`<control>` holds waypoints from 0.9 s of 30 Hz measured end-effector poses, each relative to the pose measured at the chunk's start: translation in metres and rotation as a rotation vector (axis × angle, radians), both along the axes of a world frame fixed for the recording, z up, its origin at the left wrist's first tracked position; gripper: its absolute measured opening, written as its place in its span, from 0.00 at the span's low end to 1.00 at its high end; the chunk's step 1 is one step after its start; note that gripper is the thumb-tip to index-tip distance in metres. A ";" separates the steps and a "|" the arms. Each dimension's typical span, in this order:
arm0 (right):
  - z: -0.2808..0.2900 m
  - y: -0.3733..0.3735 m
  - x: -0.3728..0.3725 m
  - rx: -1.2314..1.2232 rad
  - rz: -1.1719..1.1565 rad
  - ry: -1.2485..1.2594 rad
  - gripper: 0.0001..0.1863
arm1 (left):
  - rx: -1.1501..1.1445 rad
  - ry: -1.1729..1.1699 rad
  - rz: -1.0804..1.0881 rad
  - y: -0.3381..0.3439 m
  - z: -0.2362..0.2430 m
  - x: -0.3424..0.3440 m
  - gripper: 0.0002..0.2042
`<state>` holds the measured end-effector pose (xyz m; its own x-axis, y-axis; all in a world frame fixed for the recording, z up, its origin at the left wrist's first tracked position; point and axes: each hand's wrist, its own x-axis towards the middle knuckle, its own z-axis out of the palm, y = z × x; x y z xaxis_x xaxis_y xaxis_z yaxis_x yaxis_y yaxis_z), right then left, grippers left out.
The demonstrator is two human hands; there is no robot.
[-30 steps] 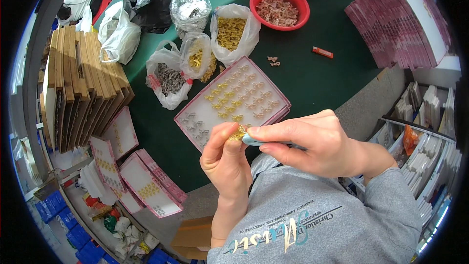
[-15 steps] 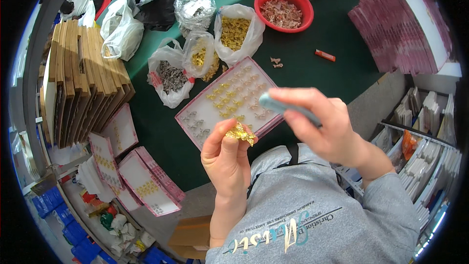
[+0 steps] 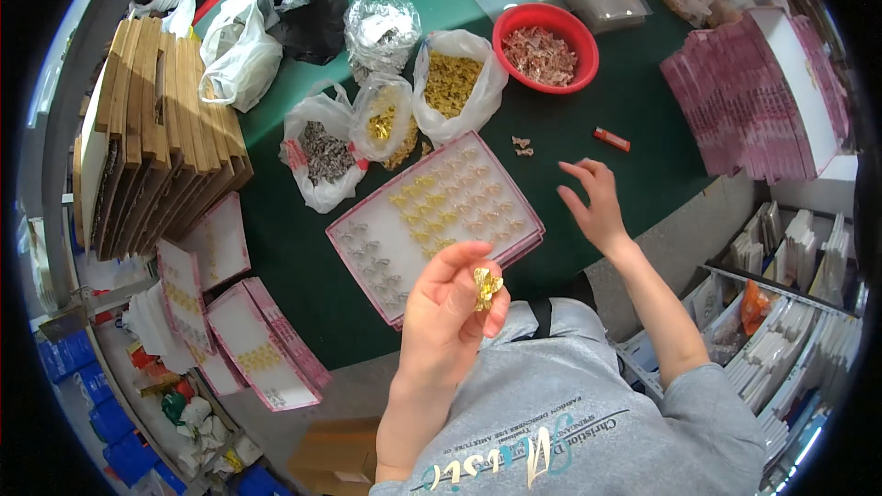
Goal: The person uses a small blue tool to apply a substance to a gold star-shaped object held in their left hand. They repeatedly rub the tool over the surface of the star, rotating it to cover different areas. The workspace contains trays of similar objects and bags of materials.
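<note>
My left hand is closed in a pinch on a shiny gold-foil ornament, held up near my body. What else lies in the palm is hidden. Just beyond it on the green table is a white board with a pink rim, one of a small stack. Rows of small bow-like ornaments cover it: silver at left, gold in the middle, rose-coloured ones at right. To the right of the board my right hand hovers with fingers apart, apparently empty. Two loose rose pieces and a red lighter lie beyond it.
Behind the board stand bags of silver pieces and gold pieces, plus a red bowl of rose pieces. Wooden boards are stacked at left, pink-edged cards at right. Filled boards lean at lower left.
My right hand has moved away from the left hand toward the table's right side; the pale blue tool it held is out of sight. The left hand keeps the gold ornament, turned differently.
</note>
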<state>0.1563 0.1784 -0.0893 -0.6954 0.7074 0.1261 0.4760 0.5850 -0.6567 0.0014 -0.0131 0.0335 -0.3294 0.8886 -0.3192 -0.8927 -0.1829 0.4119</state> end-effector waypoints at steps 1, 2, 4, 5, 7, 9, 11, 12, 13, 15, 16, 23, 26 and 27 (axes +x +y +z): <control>0.027 -0.010 -0.016 -0.267 0.016 0.152 0.17 | -0.010 -0.040 -0.026 0.000 -0.003 0.000 0.15; 0.054 -0.020 -0.029 -0.497 0.094 0.234 0.16 | -0.016 -0.081 -0.050 0.001 -0.005 -0.001 0.13; 0.101 -0.034 -0.044 -0.782 0.305 0.351 0.15 | -0.063 -0.122 -0.079 0.004 -0.008 -0.001 0.09; 0.116 -0.037 -0.048 -0.837 0.444 0.383 0.14 | -0.069 -0.095 -0.092 0.004 -0.009 -0.001 0.09; 0.120 -0.042 -0.056 -0.756 0.601 0.356 0.14 | -0.086 -0.037 -0.102 0.002 -0.014 -0.003 0.09; 0.125 -0.046 -0.059 -0.926 0.493 0.365 0.09 | -0.084 -0.030 -0.080 0.000 -0.016 -0.004 0.10; 0.132 -0.049 -0.059 -1.271 0.328 0.359 0.07 | -0.144 -0.009 -0.054 0.000 -0.010 -0.004 0.10; 0.131 -0.046 -0.059 -1.266 0.282 0.309 0.06 | -0.158 0.052 0.016 0.002 -0.003 -0.002 0.12; 0.130 -0.047 -0.060 -1.321 0.274 0.342 0.06 | -0.173 0.188 0.043 0.001 -0.004 0.001 0.12; 0.129 -0.051 -0.061 -1.430 0.254 0.409 0.08 | -0.202 0.460 0.095 -0.002 -0.007 0.006 0.12; 0.131 -0.052 -0.061 -1.469 0.254 0.422 0.09 | -0.248 0.507 0.100 -0.001 -0.006 0.006 0.12; 0.135 -0.053 -0.059 -1.567 0.239 0.440 0.13 | -0.265 0.584 0.174 -0.001 -0.003 0.002 0.08; 0.134 -0.054 -0.059 -1.550 0.260 0.451 0.14 | -0.256 0.625 0.185 -0.003 -0.005 0.001 0.08; 0.134 -0.054 -0.060 -1.549 0.264 0.458 0.14 | -0.258 0.648 0.186 -0.003 -0.004 0.001 0.08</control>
